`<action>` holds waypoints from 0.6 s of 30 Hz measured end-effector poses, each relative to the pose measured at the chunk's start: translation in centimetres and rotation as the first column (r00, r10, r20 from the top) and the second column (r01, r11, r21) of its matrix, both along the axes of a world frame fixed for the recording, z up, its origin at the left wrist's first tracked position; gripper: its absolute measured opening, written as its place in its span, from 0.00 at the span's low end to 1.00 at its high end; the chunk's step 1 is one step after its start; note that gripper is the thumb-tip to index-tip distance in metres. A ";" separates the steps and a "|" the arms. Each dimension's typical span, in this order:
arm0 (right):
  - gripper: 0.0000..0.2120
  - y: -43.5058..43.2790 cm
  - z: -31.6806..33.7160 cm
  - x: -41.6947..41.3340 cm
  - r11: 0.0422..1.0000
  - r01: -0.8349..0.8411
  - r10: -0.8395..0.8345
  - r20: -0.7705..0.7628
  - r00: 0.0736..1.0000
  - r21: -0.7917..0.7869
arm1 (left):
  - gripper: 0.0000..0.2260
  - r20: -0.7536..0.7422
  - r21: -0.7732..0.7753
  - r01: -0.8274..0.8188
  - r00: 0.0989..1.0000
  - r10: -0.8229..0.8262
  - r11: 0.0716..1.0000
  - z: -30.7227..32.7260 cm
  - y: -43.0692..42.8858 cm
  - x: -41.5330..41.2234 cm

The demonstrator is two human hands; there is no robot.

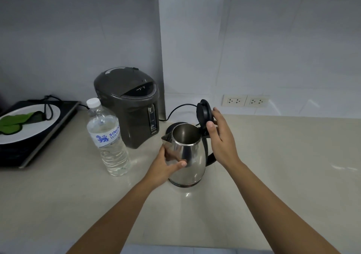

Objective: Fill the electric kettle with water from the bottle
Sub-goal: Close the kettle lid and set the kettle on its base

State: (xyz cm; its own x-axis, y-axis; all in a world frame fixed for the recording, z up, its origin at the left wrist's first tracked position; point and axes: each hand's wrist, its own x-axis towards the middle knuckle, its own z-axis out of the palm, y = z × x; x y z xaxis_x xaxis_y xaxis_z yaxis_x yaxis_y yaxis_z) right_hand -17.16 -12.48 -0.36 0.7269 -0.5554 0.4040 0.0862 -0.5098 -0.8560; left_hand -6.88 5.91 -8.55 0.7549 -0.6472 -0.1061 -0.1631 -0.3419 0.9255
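A steel electric kettle (pixel 192 157) stands on the beige counter (pixel 273 166) in the middle of the view. Its black lid (pixel 203 111) is swung up and the inside looks empty. My left hand (pixel 167 165) wraps the kettle's body below the spout. My right hand (pixel 221 136) holds the raised lid at the hinge, thumb on its inner side. A clear water bottle (pixel 108 138) with a white cap on stands upright to the left of the kettle, untouched.
A dark grey hot-water dispenser (pixel 130 105) stands behind the bottle. Beside it lies the kettle's black base (pixel 172 126) with its cord. At far left a white plate (pixel 29 130) with green leaves rests on an induction hob. Wall sockets (pixel 245 100) are at the back right.
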 end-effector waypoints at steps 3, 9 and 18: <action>0.20 0.0 -0.1 0.4 1.000 0.009 -0.009 0.032 0.999 0.008 | 0.26 -0.017 -0.009 -0.001 1.000 0.001 1.000 0.0 0.1 0.0; 0.18 0.2 0.8 1.2 1.000 -0.019 0.019 0.040 0.999 -0.017 | 0.24 -0.013 -0.030 0.010 1.000 -0.010 0.999 0.3 -0.5 -0.3; 0.06 2.3 -0.1 4.8 0.978 -0.137 0.133 -0.038 0.990 -0.157 | 0.24 -0.058 -0.027 -0.021 0.998 0.019 0.999 -0.6 0.9 0.2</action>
State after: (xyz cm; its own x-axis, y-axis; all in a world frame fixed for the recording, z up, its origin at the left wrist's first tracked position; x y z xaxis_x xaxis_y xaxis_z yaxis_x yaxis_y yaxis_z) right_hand -12.33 -10.18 -0.43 0.8029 -0.3816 0.4580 0.1414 -0.6244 -0.7682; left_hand -6.67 6.80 -9.15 0.7608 -0.6353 -0.1326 -0.1021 -0.3190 0.9422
